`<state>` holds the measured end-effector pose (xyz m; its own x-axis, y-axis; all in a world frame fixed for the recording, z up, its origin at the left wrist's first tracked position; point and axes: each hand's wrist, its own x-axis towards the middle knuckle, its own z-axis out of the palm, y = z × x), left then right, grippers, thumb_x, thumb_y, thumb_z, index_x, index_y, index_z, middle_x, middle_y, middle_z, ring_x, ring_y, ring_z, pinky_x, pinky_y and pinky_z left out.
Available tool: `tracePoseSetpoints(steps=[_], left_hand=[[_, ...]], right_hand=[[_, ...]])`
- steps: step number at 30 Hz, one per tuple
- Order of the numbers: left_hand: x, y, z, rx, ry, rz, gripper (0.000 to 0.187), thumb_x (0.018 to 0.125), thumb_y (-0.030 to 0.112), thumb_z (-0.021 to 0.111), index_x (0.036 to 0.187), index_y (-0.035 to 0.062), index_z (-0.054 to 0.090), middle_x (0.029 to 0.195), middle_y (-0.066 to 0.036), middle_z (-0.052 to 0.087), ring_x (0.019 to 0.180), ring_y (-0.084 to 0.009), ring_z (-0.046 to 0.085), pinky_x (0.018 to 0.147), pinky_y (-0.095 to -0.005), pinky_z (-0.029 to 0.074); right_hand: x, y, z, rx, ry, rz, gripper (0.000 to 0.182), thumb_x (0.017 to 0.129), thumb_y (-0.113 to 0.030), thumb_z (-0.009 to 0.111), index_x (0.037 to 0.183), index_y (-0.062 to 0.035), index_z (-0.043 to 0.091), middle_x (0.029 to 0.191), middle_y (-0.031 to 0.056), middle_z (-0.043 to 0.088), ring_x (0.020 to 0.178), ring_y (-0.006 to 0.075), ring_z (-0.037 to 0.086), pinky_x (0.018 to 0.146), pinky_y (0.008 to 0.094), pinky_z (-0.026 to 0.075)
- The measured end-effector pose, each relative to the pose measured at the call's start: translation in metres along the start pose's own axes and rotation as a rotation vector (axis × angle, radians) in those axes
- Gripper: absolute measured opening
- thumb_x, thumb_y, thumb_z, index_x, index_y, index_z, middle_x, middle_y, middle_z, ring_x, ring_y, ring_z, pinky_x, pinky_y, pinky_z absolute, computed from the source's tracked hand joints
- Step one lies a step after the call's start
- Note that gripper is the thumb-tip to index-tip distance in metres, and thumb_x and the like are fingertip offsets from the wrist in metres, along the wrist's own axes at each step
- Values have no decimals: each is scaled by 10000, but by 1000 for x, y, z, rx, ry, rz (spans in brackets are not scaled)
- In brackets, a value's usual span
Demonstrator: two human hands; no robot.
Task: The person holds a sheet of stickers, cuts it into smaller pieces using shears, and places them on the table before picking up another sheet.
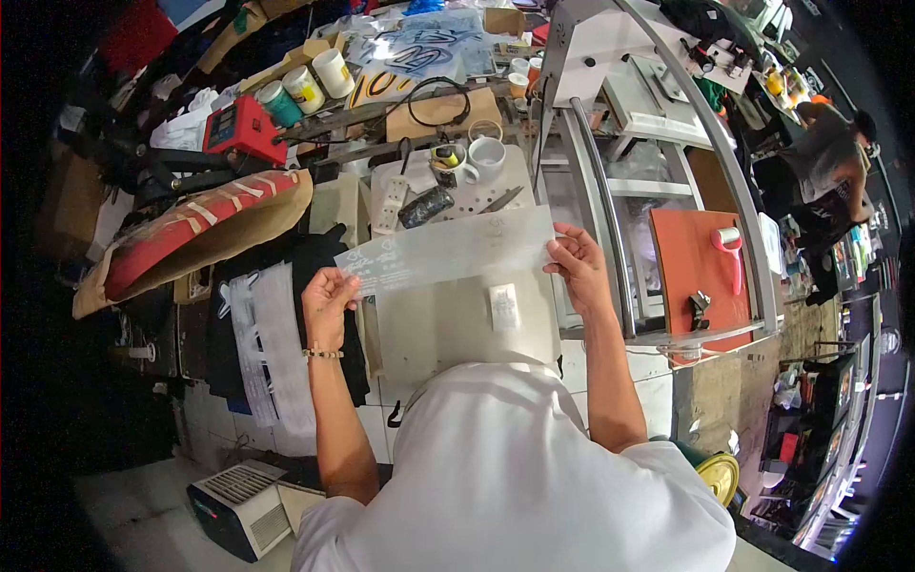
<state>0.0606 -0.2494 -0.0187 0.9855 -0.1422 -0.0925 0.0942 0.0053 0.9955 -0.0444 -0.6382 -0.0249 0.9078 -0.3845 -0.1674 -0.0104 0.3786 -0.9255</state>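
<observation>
A long translucent strip of film (448, 254) with faint white print is stretched between my two hands above the pale work board. My left hand (330, 299) pinches its left end, and my right hand (578, 263) pinches its right end. Below the strip, a small white printed piece (505, 308) lies on the board (457, 329). Just beyond the strip sit a dark wrapped bundle (426, 206), a pointed blade-like tool (501, 199), a white mug (487, 157) and another mug (451, 168) holding small items.
Dark cloth (348, 324) with clear film strips (272, 334) lies at left, near a red-topped curved padded piece (191, 229). A metal frame (610, 210) stands at right, with a red tape dispenser (728, 255) on an orange board (701, 286). Another person (824, 167) is at far right.
</observation>
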Motion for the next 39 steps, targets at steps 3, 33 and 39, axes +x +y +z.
tracePoseSetpoints(steps=[3,33,39], left_hand=[[0,-13,0,-45,12,-11,142,866,57,713,892,77,575,828,3,644,643,-67,587,553,-211,444],[99,-149,169,1088,-242,457,174,777,79,677,949,51,671,1016,-174,637,984,-361,606,862,-443,496],[121,-134,174,1185,-444,418,223,773,105,688,977,42,625,969,-192,650,929,-393,628,822,-466,510]], right_hand=[[2,4,-2,94,-22,46,378,885,-93,699,1220,-8,545,915,24,645,800,109,627,686,266,549],[-42,-43,-3,-100,-91,30,305,796,-40,776,1060,-27,624,955,47,687,841,95,645,716,253,519],[-53,-45,-11,-197,-161,35,320,800,-57,781,1078,-17,627,930,22,690,819,68,622,716,237,489]])
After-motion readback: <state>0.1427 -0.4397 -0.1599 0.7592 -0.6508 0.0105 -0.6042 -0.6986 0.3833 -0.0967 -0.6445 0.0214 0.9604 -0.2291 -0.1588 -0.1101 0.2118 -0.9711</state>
